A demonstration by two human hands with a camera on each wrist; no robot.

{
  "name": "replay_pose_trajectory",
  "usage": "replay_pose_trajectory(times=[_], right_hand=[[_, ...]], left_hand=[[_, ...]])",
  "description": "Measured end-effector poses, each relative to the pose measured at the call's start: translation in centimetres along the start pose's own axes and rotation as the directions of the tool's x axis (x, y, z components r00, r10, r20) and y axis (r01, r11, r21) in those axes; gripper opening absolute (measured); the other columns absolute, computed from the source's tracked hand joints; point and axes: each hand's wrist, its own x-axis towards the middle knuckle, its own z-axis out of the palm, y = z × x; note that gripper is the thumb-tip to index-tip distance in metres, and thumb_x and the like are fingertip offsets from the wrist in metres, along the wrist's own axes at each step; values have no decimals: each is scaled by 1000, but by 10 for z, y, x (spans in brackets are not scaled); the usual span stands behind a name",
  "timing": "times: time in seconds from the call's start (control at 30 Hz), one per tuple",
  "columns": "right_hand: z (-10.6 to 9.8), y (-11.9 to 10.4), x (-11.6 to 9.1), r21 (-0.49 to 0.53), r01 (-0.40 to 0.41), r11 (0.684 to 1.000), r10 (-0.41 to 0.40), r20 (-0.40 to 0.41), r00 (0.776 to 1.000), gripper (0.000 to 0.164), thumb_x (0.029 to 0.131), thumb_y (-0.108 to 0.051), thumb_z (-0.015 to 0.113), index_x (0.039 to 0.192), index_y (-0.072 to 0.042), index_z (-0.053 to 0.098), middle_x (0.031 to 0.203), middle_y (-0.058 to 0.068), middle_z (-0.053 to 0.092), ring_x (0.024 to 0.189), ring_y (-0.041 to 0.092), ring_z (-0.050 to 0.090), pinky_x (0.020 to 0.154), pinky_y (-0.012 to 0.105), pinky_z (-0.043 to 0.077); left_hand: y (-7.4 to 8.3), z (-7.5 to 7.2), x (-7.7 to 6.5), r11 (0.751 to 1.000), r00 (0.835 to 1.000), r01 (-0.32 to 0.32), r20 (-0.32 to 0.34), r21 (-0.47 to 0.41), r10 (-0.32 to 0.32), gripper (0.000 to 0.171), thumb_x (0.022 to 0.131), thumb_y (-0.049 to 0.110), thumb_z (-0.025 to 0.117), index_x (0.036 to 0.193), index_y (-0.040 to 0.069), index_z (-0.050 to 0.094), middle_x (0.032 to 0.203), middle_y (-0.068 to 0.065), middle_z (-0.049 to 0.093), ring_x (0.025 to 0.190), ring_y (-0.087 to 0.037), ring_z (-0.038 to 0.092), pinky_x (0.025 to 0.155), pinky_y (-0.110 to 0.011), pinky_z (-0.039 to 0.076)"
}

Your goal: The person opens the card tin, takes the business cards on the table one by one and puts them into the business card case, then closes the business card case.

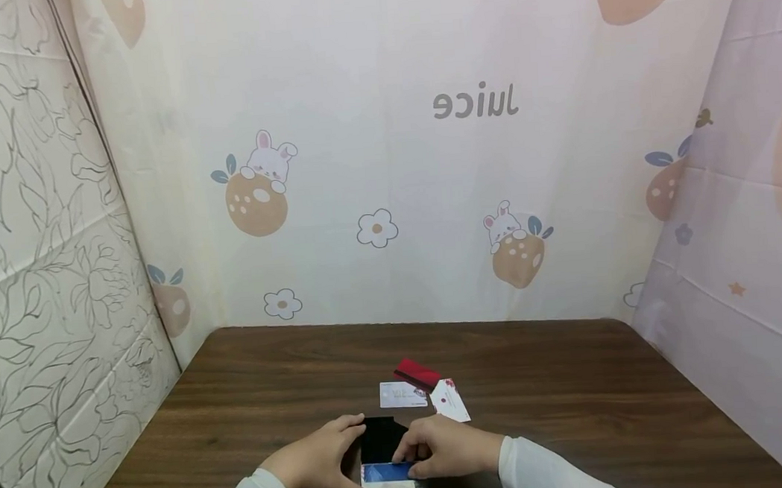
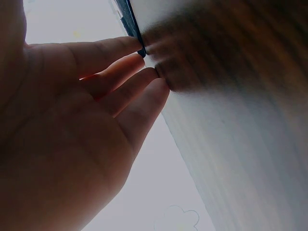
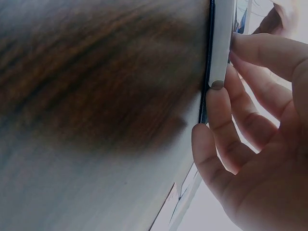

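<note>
A small card case [image 1: 376, 440] with a black lid folded back lies at the table's near edge, its side wall [image 3: 221, 48] pale in the right wrist view. In its front part sits a blue card [image 1: 381, 472] above a paler surface. My left hand [image 1: 320, 457] rests along the case's left side, thumb at the front corner and forefinger by the lid. Its fingers, fairly straight in the left wrist view, touch the dark edge [image 2: 134, 23]. My right hand [image 1: 453, 449] pinches the blue card at its right end between thumb and forefinger, the other fingers bent beside the case.
Beyond the case, a white card [image 1: 400, 395], a red card [image 1: 418, 374] and a white card with red marks [image 1: 450, 400] lie close together on the brown wooden table [image 1: 271, 378]. Printed curtains [image 1: 386, 162] stand behind and at both sides.
</note>
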Motion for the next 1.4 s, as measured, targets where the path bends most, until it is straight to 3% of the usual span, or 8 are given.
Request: replay_pose_trajectory(times=[0.4,0.77,1.17,1.3,1.4], right_hand=[[0,2,0,-13,10,1000,-10,-31,999,14,94,-18,71,107,-14,75,88,-19,59,76,-4,56,70,18,51],[-12,10,-4,37,-102,994,106,-130,986,7,94,-17,73,100,-16,75,83,-17,63,70,0,56,66,21,52],[-26,39,-11,-55,-216,975,195,-261,946,6,90,-21,76,91,-17,72,74,-14,59,65,4,52,58,23,48],[-29,45,-14,-86,-288,954,248,-317,915,17,88,-27,79,91,-16,67,71,-9,55,61,8,50,54,25,45],[-30,48,-14,-109,-374,921,314,-360,879,28,84,-34,81,93,-13,65,72,-5,54,62,11,50,54,29,44]], left_hand=[[-2,3,2,1000,1000,-24,-5,15,25,98,75,59,82,146,-1,48,155,-13,38,137,-30,41,105,-45,43],[0,1,-1,1000,1000,-10,-19,21,10,96,74,56,84,145,0,49,155,-12,39,137,-29,42,105,-44,43],[0,1,-1,1000,1000,-17,-16,17,17,97,74,56,84,145,-1,49,155,-13,38,138,-30,41,105,-45,43],[0,1,-1,1000,1000,-15,-18,19,15,97,74,56,84,144,-1,50,155,-13,38,137,-30,41,105,-44,43],[0,1,-1,1000,1000,-17,-17,19,18,97,74,56,84,145,-1,49,155,-13,38,137,-30,41,105,-44,43]])
